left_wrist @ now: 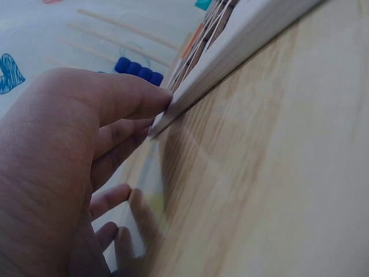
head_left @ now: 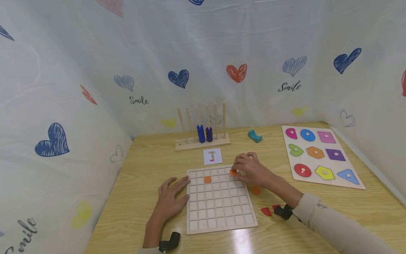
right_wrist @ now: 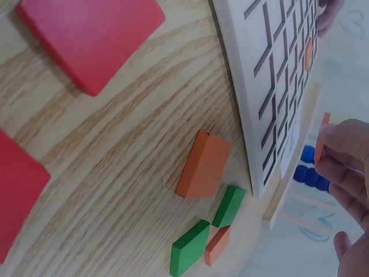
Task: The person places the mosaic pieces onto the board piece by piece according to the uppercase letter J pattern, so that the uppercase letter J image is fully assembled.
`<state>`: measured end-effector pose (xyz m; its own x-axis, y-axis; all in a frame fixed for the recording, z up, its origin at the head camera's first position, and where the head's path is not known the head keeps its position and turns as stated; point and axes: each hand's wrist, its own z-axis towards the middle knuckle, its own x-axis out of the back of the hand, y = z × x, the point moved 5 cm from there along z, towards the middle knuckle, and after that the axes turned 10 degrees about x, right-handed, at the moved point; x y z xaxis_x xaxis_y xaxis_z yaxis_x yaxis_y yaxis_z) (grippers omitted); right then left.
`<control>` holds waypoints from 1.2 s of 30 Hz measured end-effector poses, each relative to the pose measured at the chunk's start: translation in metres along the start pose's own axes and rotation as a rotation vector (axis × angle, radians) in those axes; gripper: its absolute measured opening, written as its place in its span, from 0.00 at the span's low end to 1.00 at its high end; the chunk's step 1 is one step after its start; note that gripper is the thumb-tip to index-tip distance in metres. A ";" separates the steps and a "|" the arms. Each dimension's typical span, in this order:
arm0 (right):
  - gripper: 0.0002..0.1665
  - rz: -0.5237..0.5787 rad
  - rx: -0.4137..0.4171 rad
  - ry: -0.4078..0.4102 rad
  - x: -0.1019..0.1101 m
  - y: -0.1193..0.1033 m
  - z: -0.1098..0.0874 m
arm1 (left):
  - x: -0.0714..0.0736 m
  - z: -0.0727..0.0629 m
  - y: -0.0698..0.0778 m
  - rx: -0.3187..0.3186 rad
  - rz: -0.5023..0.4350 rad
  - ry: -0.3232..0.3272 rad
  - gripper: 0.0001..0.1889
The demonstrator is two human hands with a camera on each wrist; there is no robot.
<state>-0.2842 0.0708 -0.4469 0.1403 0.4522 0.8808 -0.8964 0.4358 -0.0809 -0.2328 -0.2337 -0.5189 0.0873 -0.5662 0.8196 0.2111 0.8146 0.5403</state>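
Note:
A wooden grid board (head_left: 222, 208) lies on the table before me, with one orange square tile (head_left: 207, 179) in its upper left part. My right hand (head_left: 255, 172) pinches another orange tile (head_left: 233, 172) by its edges above the board's upper right corner. The right wrist view shows this held tile (right_wrist: 322, 138) edge-on between thumb and fingers. At the board's left edge rests my left hand (head_left: 170, 199), its fingers spread and relaxed. Seen from the left wrist, its fingertips (left_wrist: 164, 99) touch the board's rim, and nothing is held.
Red pieces (head_left: 266, 211), an orange piece (right_wrist: 204, 164) and green tiles (right_wrist: 190, 247) lie right of the board. Beyond it are a pattern card (head_left: 207, 160), a peg rack (head_left: 203, 144) with blue beads and a teal piece (head_left: 255, 136). A shape puzzle (head_left: 306, 160) lies far right.

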 end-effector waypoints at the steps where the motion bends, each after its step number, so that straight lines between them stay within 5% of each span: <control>1: 0.09 0.003 0.001 0.000 0.000 0.000 0.001 | 0.000 0.000 0.000 -0.003 -0.001 0.004 0.27; 36: 0.08 0.002 -0.003 -0.073 -0.026 -0.007 0.017 | 0.001 -0.002 0.002 0.005 0.012 0.007 0.28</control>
<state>-0.2890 0.0430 -0.4615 0.1077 0.3950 0.9123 -0.8952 0.4378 -0.0839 -0.2306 -0.2327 -0.5167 0.0962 -0.5576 0.8245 0.2047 0.8218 0.5318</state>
